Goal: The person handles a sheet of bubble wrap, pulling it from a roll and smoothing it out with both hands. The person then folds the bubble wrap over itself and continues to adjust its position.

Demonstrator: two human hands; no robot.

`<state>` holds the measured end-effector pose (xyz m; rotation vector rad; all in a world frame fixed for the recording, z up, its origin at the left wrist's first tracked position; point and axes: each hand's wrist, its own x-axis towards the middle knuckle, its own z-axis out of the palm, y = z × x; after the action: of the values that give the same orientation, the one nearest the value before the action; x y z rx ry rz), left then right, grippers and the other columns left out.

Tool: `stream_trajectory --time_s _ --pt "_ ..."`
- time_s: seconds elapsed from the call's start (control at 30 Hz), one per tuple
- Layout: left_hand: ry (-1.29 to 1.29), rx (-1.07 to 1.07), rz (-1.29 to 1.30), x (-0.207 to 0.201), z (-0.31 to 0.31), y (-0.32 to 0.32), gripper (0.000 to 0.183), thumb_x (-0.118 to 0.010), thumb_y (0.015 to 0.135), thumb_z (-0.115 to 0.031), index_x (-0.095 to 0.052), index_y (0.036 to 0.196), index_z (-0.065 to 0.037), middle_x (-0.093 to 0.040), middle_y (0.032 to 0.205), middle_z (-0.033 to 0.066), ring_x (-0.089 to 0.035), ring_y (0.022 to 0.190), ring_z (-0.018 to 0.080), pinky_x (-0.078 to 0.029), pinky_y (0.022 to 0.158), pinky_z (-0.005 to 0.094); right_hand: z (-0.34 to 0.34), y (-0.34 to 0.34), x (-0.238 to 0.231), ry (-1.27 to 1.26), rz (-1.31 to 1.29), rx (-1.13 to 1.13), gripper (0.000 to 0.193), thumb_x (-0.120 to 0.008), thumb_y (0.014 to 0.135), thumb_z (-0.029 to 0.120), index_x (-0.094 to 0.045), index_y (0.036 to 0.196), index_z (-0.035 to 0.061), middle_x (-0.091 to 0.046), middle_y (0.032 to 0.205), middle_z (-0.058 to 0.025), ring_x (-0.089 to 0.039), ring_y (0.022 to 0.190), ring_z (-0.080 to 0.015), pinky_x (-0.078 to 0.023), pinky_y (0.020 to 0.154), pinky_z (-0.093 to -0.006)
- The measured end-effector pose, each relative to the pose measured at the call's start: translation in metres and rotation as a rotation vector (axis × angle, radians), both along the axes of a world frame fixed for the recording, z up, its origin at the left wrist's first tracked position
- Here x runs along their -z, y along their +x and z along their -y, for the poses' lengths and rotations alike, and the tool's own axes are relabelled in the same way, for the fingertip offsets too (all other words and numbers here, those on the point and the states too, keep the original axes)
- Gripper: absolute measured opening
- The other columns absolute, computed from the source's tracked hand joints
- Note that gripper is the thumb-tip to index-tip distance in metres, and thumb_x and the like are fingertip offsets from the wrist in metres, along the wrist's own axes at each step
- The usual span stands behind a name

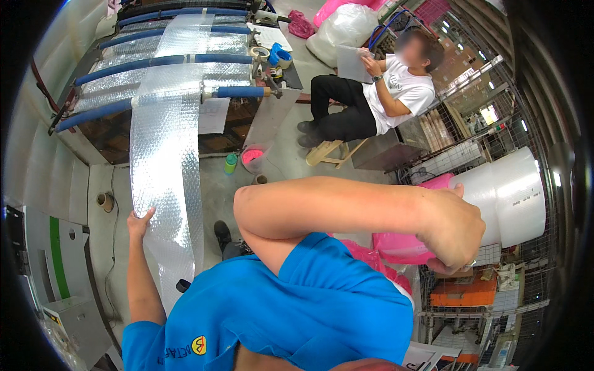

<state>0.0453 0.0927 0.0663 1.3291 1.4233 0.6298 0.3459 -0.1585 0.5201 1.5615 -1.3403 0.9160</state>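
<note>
A long, shiny strip of clear bubble wrap (166, 148) hangs from blue-covered rollers and runs down toward my body. My left hand (141, 221) grips the strip's left edge, thumb on top and the other fingers mostly hidden. My right arm is bent across in front of me. At its end my right hand (455, 229) is closed with curled fingers, its back turned up; whatever it holds, if anything, is hidden. Just beyond that hand lies a large white roll (520, 195), with pink plastic (396, 247) beneath the wrist.
Blue rollers (167, 59) span the machine at the far left. A person (396, 93) sits on a wooden stool (334, 153), holding a clear sheet. A green bottle (231, 163) and a pink-topped container (252, 157) stand on the floor. Wire shelving (489, 306) lines the right.
</note>
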Motion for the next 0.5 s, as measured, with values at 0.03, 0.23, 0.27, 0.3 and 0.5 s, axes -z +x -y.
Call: stream_trajectory --time_s 0.03,0.23,0.27,0.3,0.5 --pt "0.007 -0.004 -0.021 -0.009 0.003 0.001 0.06 -0.073 0.062 -0.026 -0.047 0.102 0.008 -0.058 0.089 0.0142 -0.058 0.074 0.018 -0.047 0.065 0.0275 0.002 -0.004 0.001 -0.005 0.0 0.029 0.019 -0.043 0.081 0.017 -0.058 0.081 0.0061 -0.057 0.076 -0.0061 -0.052 0.066 -0.0173 -0.04 0.054 -0.0321" --pt "0.303 -0.086 -0.566 0.025 0.002 -0.018 0.065 -0.071 0.061 -0.035 -0.044 0.103 0.007 -0.048 0.109 0.0212 -0.049 0.099 0.0301 -0.039 0.083 0.0355 -0.094 -0.018 0.034 -0.507 0.064 0.274 0.019 -0.043 0.082 0.019 -0.058 0.083 0.0072 -0.057 0.079 -0.0053 -0.052 0.068 -0.0178 -0.042 0.058 -0.0336" --pt "0.246 -0.056 -0.427 0.001 0.006 -0.008 0.064 -0.071 0.061 -0.033 -0.044 0.105 0.004 -0.051 0.104 0.02 -0.051 0.096 0.0293 -0.04 0.081 0.0349 -0.136 -0.01 0.075 -0.877 0.155 0.472 0.023 -0.045 0.083 0.023 -0.054 0.095 0.0061 -0.056 0.09 -0.003 -0.052 0.08 -0.0157 -0.042 0.072 -0.0315" --pt "0.307 -0.073 -0.402 0.009 0.004 -0.006 0.058 -0.072 0.061 -0.031 -0.046 0.102 0.001 -0.054 0.097 0.0189 -0.052 0.091 0.0291 -0.041 0.079 0.0352 -0.175 -0.002 0.132 -1.287 0.132 0.885 0.036 -0.053 0.079 0.025 -0.048 0.106 0.0027 -0.054 0.098 -0.0061 -0.049 0.089 -0.0144 -0.039 0.08 -0.0304" --pt "0.149 -0.04 0.01 0.009 -0.001 -0.018 0.04 -0.07 0.066 -0.019 -0.052 0.095 0.001 -0.06 0.073 0.008 -0.055 0.061 0.0133 -0.046 0.058 0.0272 -0.206 -0.039 0.429 -2.175 1.473 1.446 0.065 -0.067 0.066 0.038 -0.042 0.109 -0.0045 -0.052 0.104 -0.016 -0.052 0.091 -0.0226 -0.044 0.069 -0.0281"
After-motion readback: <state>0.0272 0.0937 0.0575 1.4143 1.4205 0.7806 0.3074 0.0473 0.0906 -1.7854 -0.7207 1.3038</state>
